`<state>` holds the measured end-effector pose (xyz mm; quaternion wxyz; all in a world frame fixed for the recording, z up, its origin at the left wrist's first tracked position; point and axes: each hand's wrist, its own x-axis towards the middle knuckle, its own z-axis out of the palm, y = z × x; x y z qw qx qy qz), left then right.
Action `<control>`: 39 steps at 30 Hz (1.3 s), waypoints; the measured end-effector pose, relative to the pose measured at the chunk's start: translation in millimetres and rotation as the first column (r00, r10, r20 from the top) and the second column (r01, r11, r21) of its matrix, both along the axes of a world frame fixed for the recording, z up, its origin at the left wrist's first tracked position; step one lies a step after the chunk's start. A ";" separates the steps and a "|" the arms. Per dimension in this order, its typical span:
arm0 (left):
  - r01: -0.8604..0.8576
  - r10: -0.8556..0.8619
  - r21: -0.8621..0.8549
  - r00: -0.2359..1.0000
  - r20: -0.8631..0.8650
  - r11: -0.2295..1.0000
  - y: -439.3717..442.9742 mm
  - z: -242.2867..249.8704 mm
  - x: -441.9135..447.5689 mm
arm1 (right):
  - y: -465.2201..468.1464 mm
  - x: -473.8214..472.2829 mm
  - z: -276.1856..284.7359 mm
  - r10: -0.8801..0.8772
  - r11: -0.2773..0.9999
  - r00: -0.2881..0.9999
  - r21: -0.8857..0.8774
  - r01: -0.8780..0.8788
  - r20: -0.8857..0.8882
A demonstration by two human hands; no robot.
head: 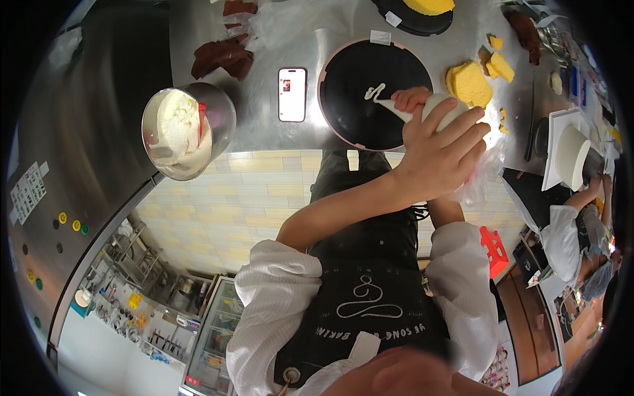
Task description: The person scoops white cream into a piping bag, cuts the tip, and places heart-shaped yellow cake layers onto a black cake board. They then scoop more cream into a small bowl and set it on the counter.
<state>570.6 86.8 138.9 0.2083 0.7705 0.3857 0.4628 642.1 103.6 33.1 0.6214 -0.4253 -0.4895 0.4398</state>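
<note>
Both hands grip a white piping bag (395, 109) that slants over a round black board (364, 119) with a pinkish rim. My left hand (441, 148) is spread across the bag's full upper part. Fingers of my right hand (412, 98) curl around the bag nearer its tip; the rest of that hand is hidden behind the left. From the tip, a thin strand joins a small zigzag of white cream (374, 92) on the board. Clear plastic (488, 171) hangs below the hands. A lit phone (292, 96) lies left of the board.
At left, a tilted steel bowl (225, 116) contains white cream (173, 121) and a red-handled tool (201, 121). Yellow sponge cake pieces (469, 85) lie right of the board. Brown crumpled pieces (223, 57) lie behind the phone. Another person (564, 237) works beside a white cake (572, 156) at far right.
</note>
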 end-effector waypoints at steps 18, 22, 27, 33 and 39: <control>0.332 -0.248 -0.299 0.926 0.286 0.895 -6.1 27.6 75.8 | -77.9 95.1 50.2 -0.563 0.779 0.788 -0.480 0.404 -0.249; 0.634 -0.579 -0.361 0.773 0.259 0.684 -41.8 7.4 76.6 | -121.5 183.8 -4.0 -0.788 0.517 0.616 -0.536 0.668 0.008; 0.590 -0.629 -0.611 0.755 0.186 0.527 -86.2 -34.6 22.5 | -134.5 272.6 -99.3 -0.748 0.505 0.649 -0.514 0.694 0.141; 0.300 -0.421 -0.771 0.906 0.046 0.561 -92.1 -24.2 -42.9 | -118.5 272.2 -121.3 -0.479 0.494 0.426 -0.166 0.854 0.767; 0.201 -0.351 -0.765 0.936 -0.035 0.612 -87.4 -12.9 -32.0 | -35.2 240.9 -111.5 -0.222 0.650 0.474 -0.234 0.723 0.852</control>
